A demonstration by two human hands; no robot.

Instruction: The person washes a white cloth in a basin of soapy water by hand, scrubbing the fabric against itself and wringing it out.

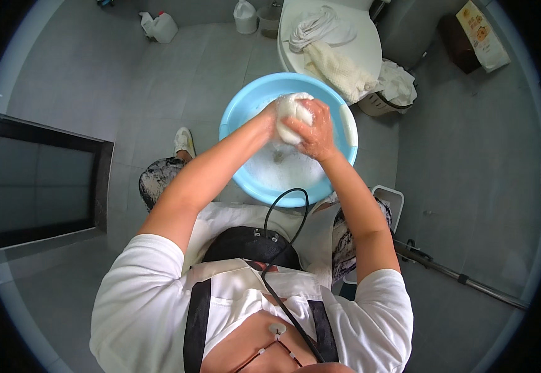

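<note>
Over a round light-blue basin [228, 115], both my hands press a bunched, wet white cloth [289, 132] between them. My right hand [319, 133] wraps round it from the right, fingers curled over its side. From the left my left hand [272, 119] grips the same bundle, its fingers mostly hidden behind the cloth. Suds cling to the skin and the fabric. Below, foamy water [283, 168] lies in the basin, with a greyish spot showing through the foam. A white strip [348, 124] sits on the basin's right rim.
A toilet [288, 59] beyond the basin bears white and cream cloths. Beside it stands a laundry basket [376, 105]. White jugs [245, 17] stand at the far wall. A black cable [267, 217] loops near the basin; a metal pole [450, 272] lies at right.
</note>
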